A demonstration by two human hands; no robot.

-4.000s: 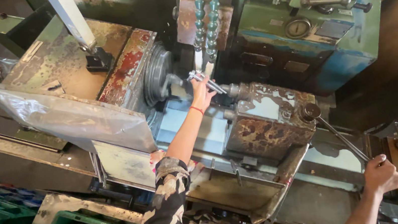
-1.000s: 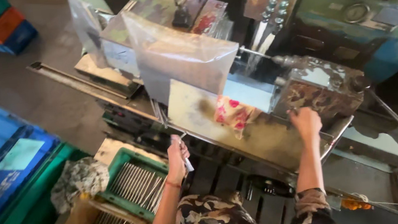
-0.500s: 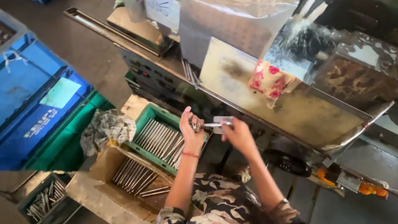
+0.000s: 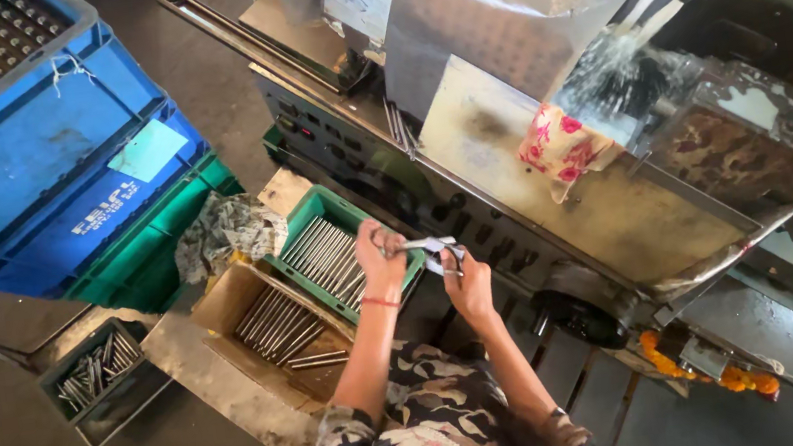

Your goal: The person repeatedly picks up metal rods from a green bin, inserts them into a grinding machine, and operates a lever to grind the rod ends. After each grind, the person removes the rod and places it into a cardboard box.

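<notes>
Steel rod [image 4: 416, 245], thin, bright and round, sits crosswise between my two hands, held above the green plastic crate [image 4: 290, 238]. My left hand [image 4: 380, 258] is clenched on its left end. My right hand [image 4: 465, 280] grips a small silvery metal tool [image 4: 440, 251] at the rod's other end; I cannot tell how it bites on the rod.

Far left of my grip stand stacked blue plastic crates [image 4: 59, 184] with ribbed walls. Below them sits a small dark tray of short metal pins [image 4: 93, 376]. Nearer my left hand lies a crumpled grey rag [image 4: 227, 236], soft and creased. Just under that hand are a brown cardboard box of long rods [image 4: 272, 319] and the green crate, also filled with smooth rods lying side by side.

To my right, the worn steel machine bed [image 4: 617, 216] looks oily and stained, with a pink flowered cloth [image 4: 559, 148] draped on it.

As I judge it, the rod is slick and narrow, so a loose pinch could let it slide out and drop among the loose ones in the crate, where I could not tell it from the rest. A tilted tool could slip off its end and nick my fingers.
</notes>
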